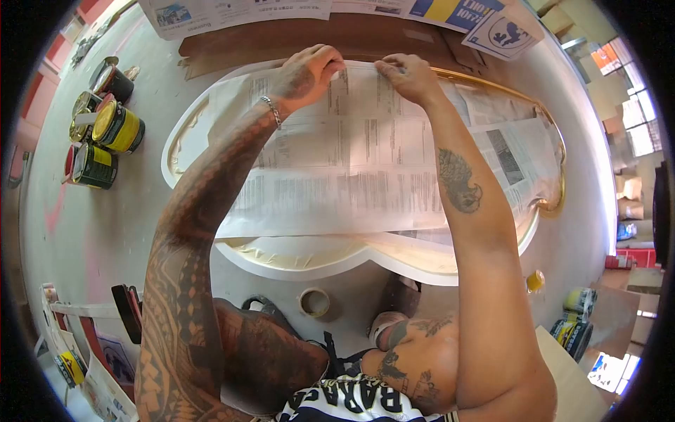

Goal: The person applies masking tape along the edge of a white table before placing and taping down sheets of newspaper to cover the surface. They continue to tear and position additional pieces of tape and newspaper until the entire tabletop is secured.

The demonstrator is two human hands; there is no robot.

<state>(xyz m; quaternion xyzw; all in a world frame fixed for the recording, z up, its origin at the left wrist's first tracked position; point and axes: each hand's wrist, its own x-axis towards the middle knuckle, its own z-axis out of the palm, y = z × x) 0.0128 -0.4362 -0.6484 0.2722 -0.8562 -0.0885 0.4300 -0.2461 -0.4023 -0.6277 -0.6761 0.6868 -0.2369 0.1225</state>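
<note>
A large newspaper sheet (pixel 316 155) lies over a curvy-edged panel with a white rim (pixel 295 267). At its far edge, my left hand (pixel 309 76) is closed with fingers curled on the paper. A short way to the right, my right hand (pixel 410 77) pinches the same edge between thumb and fingers. Past that hand, the panel's rim turns gold (pixel 555 133), with more newspaper (pixel 517 155) inside it. Pale wrinkled masking (pixel 302 252) shows along the near side of the panel. Whatever lies beneath the paper is hidden.
Several paint cans (pixel 118 125) stand on the floor at the left. Brown cardboard (pixel 267 46) and printed sheets (pixel 239 14) lie beyond the panel. Between my feet is a tape roll (pixel 314 302). More cans (pixel 571 336) stand at the lower right, near cardboard pieces.
</note>
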